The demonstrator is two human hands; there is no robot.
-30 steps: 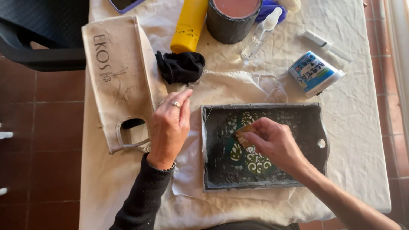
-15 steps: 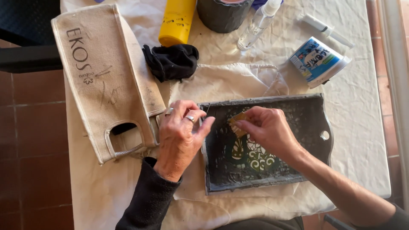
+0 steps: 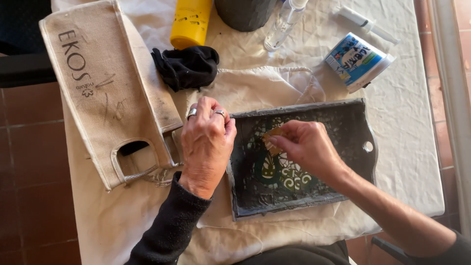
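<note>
The left hand (image 3: 207,143), which a second earlier lay open on the white cloth (image 3: 274,88), had closed over the left rim of the dark mosaic tray (image 3: 343,122), steadying it. The right hand (image 3: 305,147) pinched a small tan sponge (image 3: 273,136) against the tray's green pattern.

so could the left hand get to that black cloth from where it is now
Probably yes. The left hand rests at the tray's left edge, and the black cloth lies just beyond it on the table cover with only bare fabric between. It appears to hold nothing.
</note>
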